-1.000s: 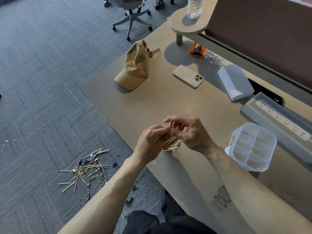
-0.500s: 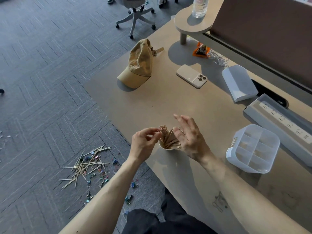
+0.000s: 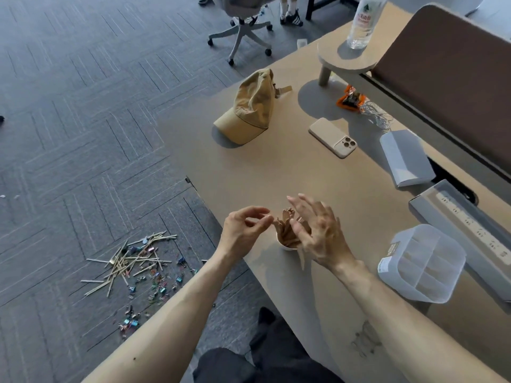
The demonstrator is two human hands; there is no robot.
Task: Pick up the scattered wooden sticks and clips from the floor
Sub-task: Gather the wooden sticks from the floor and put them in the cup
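A pile of wooden sticks lies scattered on the grey carpet at the lower left, mixed with several small coloured clips. More clips lie nearer my legs. On the desk near its front edge stands a small white cup holding a bunch of wooden sticks. My left hand hovers just left of the cup, fingers loosely curled, holding nothing I can see. My right hand is beside the cup on its right, fingers spread and relaxed.
A clear divided organiser box sits right of the cup. On the desk also lie a tan cap, a phone, a white box and a power strip. A water bottle stands on a riser. An office chair stands beyond.
Both hands were together over the cup, putting sticks in. They have since let go and drawn apart to either side, fingers opening; the sticks now stand in the cup.
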